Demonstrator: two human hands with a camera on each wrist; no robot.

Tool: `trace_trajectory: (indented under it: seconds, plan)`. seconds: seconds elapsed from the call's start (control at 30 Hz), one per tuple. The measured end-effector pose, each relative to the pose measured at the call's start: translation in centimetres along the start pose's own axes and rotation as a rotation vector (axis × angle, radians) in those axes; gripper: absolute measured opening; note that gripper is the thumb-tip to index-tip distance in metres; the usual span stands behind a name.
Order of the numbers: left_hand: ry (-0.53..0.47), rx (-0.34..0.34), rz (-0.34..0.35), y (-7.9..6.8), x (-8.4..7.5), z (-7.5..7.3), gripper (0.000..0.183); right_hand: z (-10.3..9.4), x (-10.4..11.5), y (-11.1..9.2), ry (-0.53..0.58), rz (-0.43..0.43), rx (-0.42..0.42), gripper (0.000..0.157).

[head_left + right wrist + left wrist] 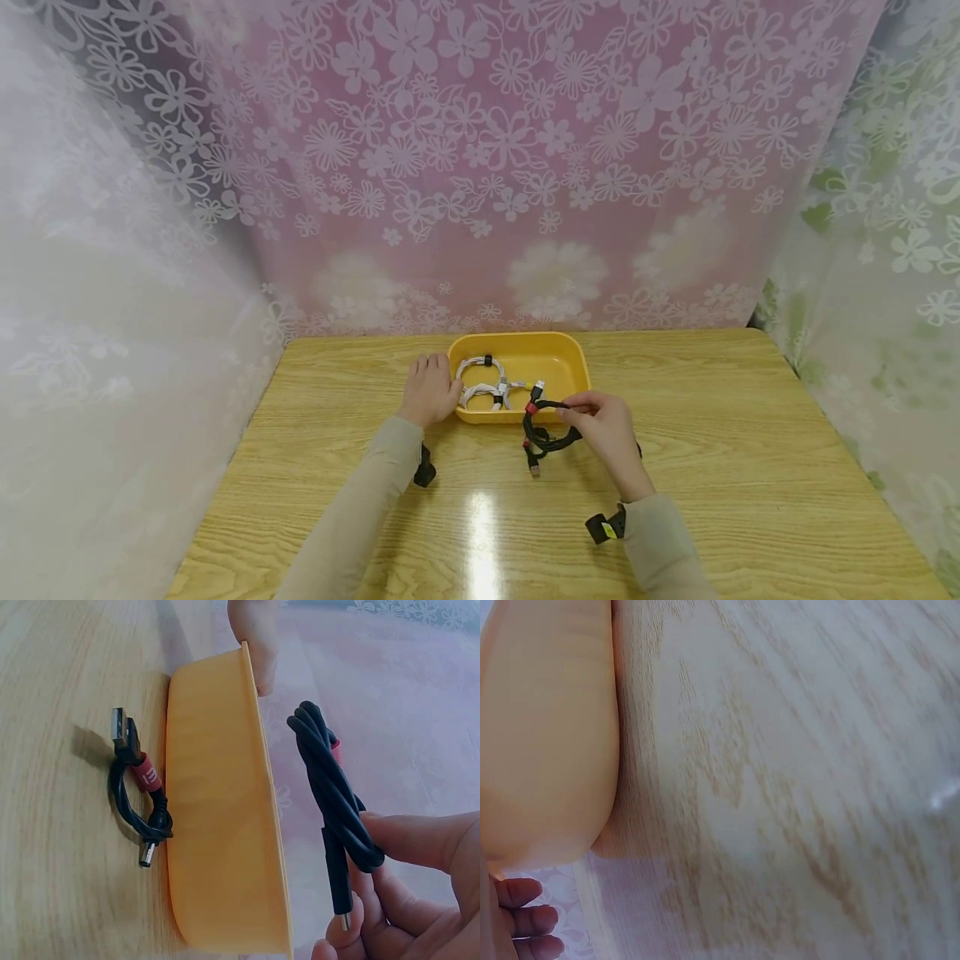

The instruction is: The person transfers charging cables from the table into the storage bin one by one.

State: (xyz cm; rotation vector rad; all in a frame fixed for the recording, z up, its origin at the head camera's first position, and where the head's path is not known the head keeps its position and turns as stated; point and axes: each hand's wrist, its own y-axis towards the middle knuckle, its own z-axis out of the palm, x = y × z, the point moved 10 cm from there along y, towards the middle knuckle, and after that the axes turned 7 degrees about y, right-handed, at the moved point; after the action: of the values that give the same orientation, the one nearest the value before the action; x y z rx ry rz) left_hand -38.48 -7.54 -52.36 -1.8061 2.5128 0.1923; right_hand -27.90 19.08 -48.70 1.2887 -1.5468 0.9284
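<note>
We judge work part done: white cables (473, 362) in box (549, 363), two more left; right hand (607, 427) pinches black coil (328, 776) above box's near edge, small black cable (148, 777) lies on table (720, 467) just outside; left hand (431, 390) grips box's left end, thumb over edge

On the table (712, 433), toward twelve o'clock before the curtain (450, 167), a tray (558, 367), with coiled cables (488, 361) inside from eight to ten o'clock. At its nine o'clock rim, the left hand (431, 389); near four, the right hand (606, 425), with the larger coil (330, 787) in its fingers toward five; on the table just outside six o'clock, the smaller coil (148, 776).
</note>
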Motion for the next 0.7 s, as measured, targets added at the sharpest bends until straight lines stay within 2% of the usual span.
trace_trajectory:
  seconds: [0.37,0.7]
  plan:
    - [0.003,0.009,-0.003,0.0,0.1,0.2,0.025,0.8,0.8,1.8,0.027,-0.003,0.007,0.018]
    - [0.017,0.014,-0.006,0.1,0.1,0.3,0.03,2.0,0.6,4.2,0.04,0.04,0.014,0.02]
